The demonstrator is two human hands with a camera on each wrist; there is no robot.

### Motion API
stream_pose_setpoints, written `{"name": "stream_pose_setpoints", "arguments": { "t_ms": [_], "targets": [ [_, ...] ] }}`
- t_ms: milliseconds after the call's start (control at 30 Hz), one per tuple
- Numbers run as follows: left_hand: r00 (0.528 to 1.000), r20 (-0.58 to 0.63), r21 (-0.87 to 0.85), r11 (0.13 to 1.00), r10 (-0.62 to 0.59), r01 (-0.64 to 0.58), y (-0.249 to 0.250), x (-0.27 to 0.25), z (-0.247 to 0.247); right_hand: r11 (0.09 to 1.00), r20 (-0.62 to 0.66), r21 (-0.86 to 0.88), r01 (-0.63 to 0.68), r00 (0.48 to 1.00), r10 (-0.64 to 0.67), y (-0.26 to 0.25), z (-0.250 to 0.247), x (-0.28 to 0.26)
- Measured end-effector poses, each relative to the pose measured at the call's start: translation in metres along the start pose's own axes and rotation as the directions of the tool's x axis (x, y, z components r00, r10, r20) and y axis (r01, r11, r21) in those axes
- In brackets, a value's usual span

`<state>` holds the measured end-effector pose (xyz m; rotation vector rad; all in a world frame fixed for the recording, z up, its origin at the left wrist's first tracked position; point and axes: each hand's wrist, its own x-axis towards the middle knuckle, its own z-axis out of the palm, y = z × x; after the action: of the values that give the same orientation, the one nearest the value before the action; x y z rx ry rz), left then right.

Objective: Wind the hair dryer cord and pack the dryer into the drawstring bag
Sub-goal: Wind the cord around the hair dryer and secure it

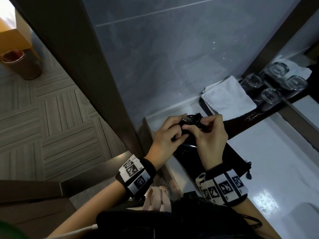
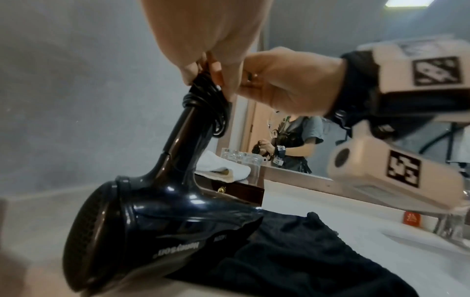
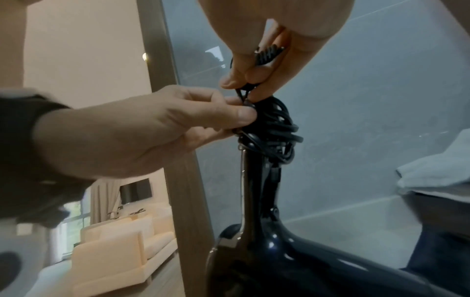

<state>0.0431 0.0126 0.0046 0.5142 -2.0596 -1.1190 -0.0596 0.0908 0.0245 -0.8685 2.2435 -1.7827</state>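
Note:
A glossy black hair dryer (image 2: 157, 213) stands with its body on the white counter (image 1: 279, 157) and its handle (image 3: 254, 180) pointing up. The black cord (image 3: 274, 128) is wound in a coil round the handle's top end. My left hand (image 1: 172, 129) pinches this coil from the left, thumb on top. My right hand (image 1: 205, 126) pinches the cord's plug end (image 3: 269, 53) just above the coil; the plug (image 1: 187, 120) shows between both hands. The black drawstring bag (image 2: 292, 253) lies flat on the counter beside and partly under the dryer, its drawstring (image 1: 248, 169) at the near right.
A folded white towel (image 1: 227, 95) lies on a dark wooden box (image 2: 236, 191) behind the dryer, with several upturned glasses (image 1: 271, 83) beside it at the mirror. A dark door frame (image 1: 96, 75) runs down the left; a bin (image 1: 20, 64) stands on the floor beyond.

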Motion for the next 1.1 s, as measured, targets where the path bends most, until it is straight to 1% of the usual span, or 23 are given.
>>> {"name": "stream_pose_setpoints", "arguments": {
  "t_ms": [67, 100, 133, 200, 233, 300, 367, 467, 567, 667, 800, 867, 900, 967, 1100],
  "targets": [
    [1.0, -0.003, -0.013, 1.0, -0.002, 0.002, 0.0, 0.001, -0.004, 0.999, 0.005, 0.024, 0.046, 0.999, -0.047, 0.0, 0.003, -0.008],
    [1.0, -0.003, -0.027, 0.999, -0.022, 0.022, -0.001, 0.002, -0.004, 0.996, 0.011, 0.052, 0.07, 0.997, -0.07, 0.0, 0.004, -0.012],
    [0.998, -0.003, -0.054, 0.996, -0.069, 0.069, 0.0, 0.003, -0.005, 0.993, 0.02, 0.073, 0.088, 0.996, -0.09, 0.0, 0.004, -0.015],
    [0.979, 0.01, -0.152, 0.967, -0.206, 0.205, 0.006, 0.005, -0.006, 0.991, 0.036, 0.059, 0.122, 0.992, -0.124, 0.0, 0.001, -0.017],
    [0.97, 0.034, -0.194, 0.95, -0.242, 0.244, 0.009, 0.005, -0.007, 0.991, 0.046, 0.047, 0.129, 0.99, -0.131, 0.001, -0.001, -0.016],
    [0.967, 0.09, -0.209, 0.945, -0.238, 0.252, 0.014, 0.006, -0.013, 0.992, 0.062, 0.076, 0.103, 0.992, -0.108, 0.0, -0.004, -0.011],
    [0.973, 0.143, -0.141, 0.97, -0.18, 0.2, 0.018, 0.009, -0.021, 0.99, 0.092, 0.126, 0.057, 0.993, -0.069, -0.001, -0.008, -0.006],
    [0.979, 0.169, -0.04, 0.992, -0.112, 0.121, 0.019, 0.019, -0.03, 0.992, 0.129, 0.121, 0.028, 0.991, -0.044, -0.002, -0.012, -0.002],
    [0.981, 0.174, -0.004, 0.996, -0.09, 0.092, 0.018, 0.027, -0.034, 0.988, 0.148, 0.154, 0.001, 0.989, -0.024, -0.004, -0.013, -0.003],
    [0.982, 0.18, 0.016, 0.999, -0.05, 0.047, 0.015, 0.032, -0.039, 0.989, 0.158, 0.148, 0.019, 0.986, -0.043, -0.009, -0.013, -0.01],
    [0.953, 0.301, 0.004, 0.999, 0.037, -0.04, 0.015, 0.039, -0.043, 0.985, 0.156, 0.174, 0.006, 0.987, -0.033, -0.014, -0.011, -0.011],
    [0.943, 0.327, 0.026, 0.997, 0.059, -0.072, 0.015, 0.041, -0.043, 0.979, 0.164, 0.2, -0.027, 0.986, -0.007, -0.014, -0.011, -0.01],
    [0.943, 0.33, 0.036, 0.997, 0.052, -0.068, 0.015, 0.042, -0.043, 0.976, 0.179, 0.212, -0.039, 0.984, 0.001, -0.014, -0.01, -0.009],
    [0.938, 0.34, 0.049, 0.996, 0.059, -0.08, 0.015, 0.043, -0.043, 0.979, 0.199, 0.201, -0.03, 0.98, -0.011, -0.014, -0.01, -0.008],
    [0.883, 0.45, 0.181, 0.955, 0.131, -0.234, 0.016, 0.042, -0.041, 0.994, 0.217, 0.108, 0.023, 0.975, -0.046, -0.013, -0.012, -0.001]
  ]
}}
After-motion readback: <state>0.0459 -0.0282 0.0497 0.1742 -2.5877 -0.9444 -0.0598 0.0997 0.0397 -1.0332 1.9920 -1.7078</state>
